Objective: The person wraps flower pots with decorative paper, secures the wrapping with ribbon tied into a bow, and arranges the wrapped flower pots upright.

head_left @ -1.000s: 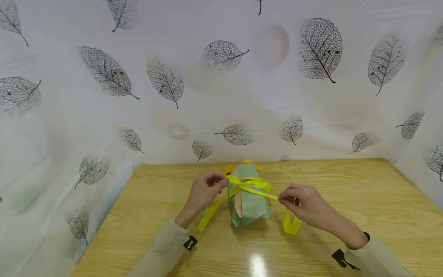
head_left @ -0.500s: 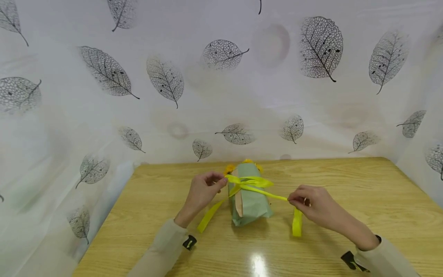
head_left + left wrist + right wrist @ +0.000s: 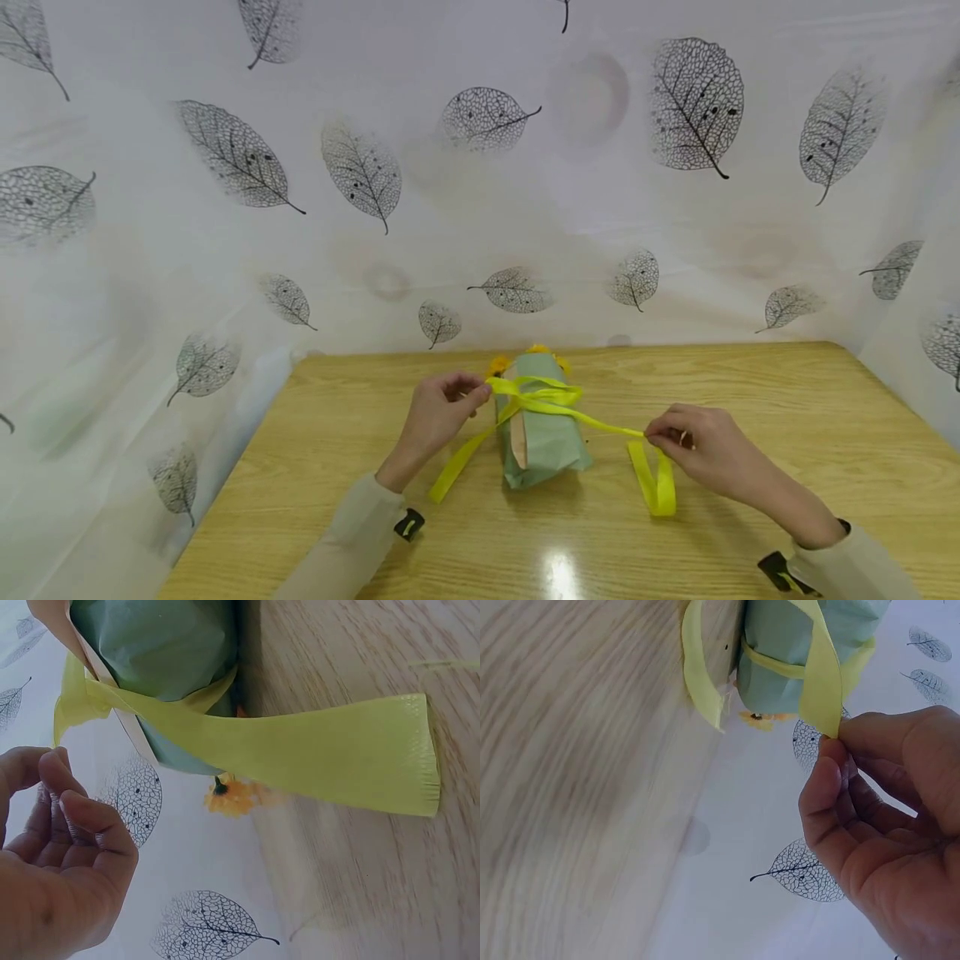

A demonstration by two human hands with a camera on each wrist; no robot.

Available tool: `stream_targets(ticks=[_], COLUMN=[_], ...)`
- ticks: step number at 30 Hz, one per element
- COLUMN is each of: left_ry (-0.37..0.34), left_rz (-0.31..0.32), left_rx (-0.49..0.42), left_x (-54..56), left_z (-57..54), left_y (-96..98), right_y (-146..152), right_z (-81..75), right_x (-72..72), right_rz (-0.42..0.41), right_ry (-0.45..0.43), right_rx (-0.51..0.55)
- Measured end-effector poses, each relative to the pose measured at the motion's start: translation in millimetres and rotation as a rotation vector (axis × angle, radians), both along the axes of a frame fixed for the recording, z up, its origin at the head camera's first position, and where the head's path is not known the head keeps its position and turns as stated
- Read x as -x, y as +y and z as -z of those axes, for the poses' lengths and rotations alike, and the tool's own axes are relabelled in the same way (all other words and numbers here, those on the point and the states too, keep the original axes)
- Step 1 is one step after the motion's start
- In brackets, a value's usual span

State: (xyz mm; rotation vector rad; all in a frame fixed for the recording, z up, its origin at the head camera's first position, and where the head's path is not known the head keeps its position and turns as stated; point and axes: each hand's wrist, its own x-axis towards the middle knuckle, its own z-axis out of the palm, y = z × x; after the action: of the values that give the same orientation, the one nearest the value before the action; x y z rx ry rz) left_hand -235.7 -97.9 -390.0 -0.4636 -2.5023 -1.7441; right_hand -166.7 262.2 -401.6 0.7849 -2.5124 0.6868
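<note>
A bouquet wrapped in green paper (image 3: pixel 551 450) lies on the table, orange-yellow flowers (image 3: pixel 499 365) at its far end. Around its middle runs a yellow ribbon (image 3: pixel 461 463), tied at the front with a looped bow. My left hand (image 3: pixel 441 421) pinches the ribbon's left loop between thumb and index finger. Off to the right, my right hand (image 3: pixel 708 446) pinches a ribbon strand stretched from the knot; its loose end hangs in a fold below the fingers. In the left wrist view another ribbon tail (image 3: pixel 352 750) spreads flat beside the wrapping (image 3: pixel 165 645).
The wooden table (image 3: pixel 315 517) reaches back to a white curtain (image 3: pixel 525 208) printed with dark leaves. Black strap buckles (image 3: pixel 409 525) hang at both sleeves. Light glares off the table's front.
My right hand has moved to the right, drawing out a longer strand from the knot. The bow's right loop has become smaller. My left hand has stayed nearly still.
</note>
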Motion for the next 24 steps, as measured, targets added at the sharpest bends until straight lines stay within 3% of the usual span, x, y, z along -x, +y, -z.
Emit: stream_targets(ticks=[8, 24], left_ry=[0.004, -0.001], left_rz=[-0.006, -0.02], left_rx=[0.013, 0.008], left_x=[0.6, 1.7], left_z=[-1.0, 0.3], left_y=[-0.8, -1.1], right_y=[13, 42], right_z=[-0.7, -3.6], right_x=[0.0, 0.6], right_rz=[0.03, 0.132], right_ry=[0.019, -0.023], right_rx=[-0.001, -0.039])
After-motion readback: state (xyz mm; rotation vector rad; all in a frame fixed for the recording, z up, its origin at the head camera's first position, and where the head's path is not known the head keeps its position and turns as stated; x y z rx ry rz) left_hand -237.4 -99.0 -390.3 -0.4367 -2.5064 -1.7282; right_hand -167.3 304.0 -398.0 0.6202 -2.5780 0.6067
